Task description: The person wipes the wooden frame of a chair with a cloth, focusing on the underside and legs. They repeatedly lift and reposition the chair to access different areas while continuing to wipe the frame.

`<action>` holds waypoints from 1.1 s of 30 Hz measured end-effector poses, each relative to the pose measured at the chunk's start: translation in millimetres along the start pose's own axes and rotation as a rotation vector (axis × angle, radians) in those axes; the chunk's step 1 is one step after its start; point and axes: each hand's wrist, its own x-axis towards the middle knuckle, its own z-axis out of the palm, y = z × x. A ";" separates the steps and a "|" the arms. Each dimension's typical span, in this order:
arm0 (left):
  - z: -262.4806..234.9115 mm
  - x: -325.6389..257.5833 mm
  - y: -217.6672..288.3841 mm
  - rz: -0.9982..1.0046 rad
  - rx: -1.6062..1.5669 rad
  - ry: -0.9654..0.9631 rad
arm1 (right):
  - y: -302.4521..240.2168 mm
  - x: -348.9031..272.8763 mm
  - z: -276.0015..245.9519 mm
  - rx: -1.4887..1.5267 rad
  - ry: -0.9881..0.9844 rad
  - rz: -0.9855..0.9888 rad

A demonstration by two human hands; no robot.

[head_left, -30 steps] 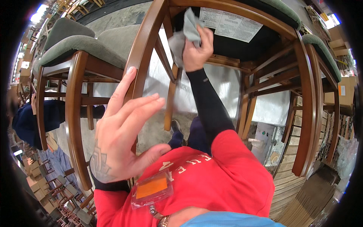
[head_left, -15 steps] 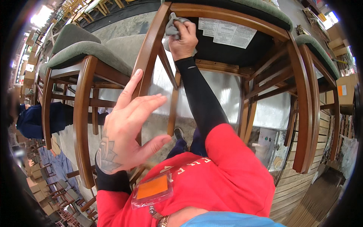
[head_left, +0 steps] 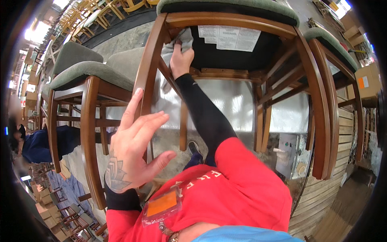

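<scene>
The right hand (head_left: pixel 181 60) is clenched on a grey cloth (head_left: pixel 177 44), pressing it up into the inner corner under the wooden chair's (head_left: pixel 322 101) seat frame, where the front leg meets the rail; the arm reaches up because that corner faces downward. The left hand (head_left: pixel 135 155) is released, fingers spread, palm laid against the chair's near leg (head_left: pixel 147 68), apparently steadying it. A second green-cushioned chair (head_left: pixel 86 105) stands just beside, to the left.
</scene>
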 end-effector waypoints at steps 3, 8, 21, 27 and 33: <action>-3.7 -8.1 -3.2 -0.044 0.042 0.019 | -42.1 1.5 21.0 0.186 0.004 0.303; 1.0 -2.1 -2.6 -0.012 -0.058 0.003 | -15.3 5.5 -0.7 -0.138 -0.038 0.089; -5.7 2.8 -1.1 0.022 -0.060 -0.020 | -66.4 56.3 -16.4 0.503 -0.112 0.698; -9.6 -0.1 -2.7 0.049 -0.028 -0.051 | -123.1 114.4 -98.4 0.680 -0.119 0.785; -10.5 4.0 6.7 0.050 -0.002 -0.073 | -169.3 157.1 -150.8 0.573 0.062 0.553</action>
